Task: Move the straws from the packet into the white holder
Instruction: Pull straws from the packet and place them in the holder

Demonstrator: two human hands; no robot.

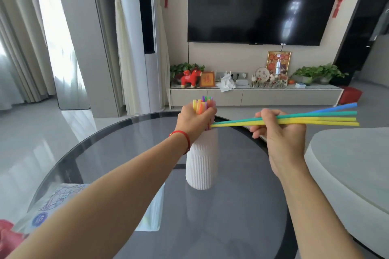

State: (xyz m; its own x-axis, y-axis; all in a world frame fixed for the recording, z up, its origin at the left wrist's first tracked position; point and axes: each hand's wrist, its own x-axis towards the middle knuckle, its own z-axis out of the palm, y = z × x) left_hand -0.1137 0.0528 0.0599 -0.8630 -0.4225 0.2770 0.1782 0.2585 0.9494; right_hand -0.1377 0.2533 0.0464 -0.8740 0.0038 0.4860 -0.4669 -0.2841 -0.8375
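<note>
A white ribbed holder (201,166) stands upright near the middle of the round glass table (231,216). A bundle of coloured straws (203,104) sticks up out of it, and my left hand (194,121) is wrapped around that bundle just above the holder's mouth. My right hand (277,130) holds several loose straws (315,119), yellow, green and blue, lying almost level, with their left tips close to the bundle. The clear straw packet (52,202) lies flat on the table at the lower left, partly hidden by my left forearm.
A pale round seat or table (353,166) stands close on the right. Beyond the table are a low TV cabinet (252,94) with ornaments and plants, a wall TV and a tall white air conditioner (153,82). Something red (8,235) shows at the bottom left corner.
</note>
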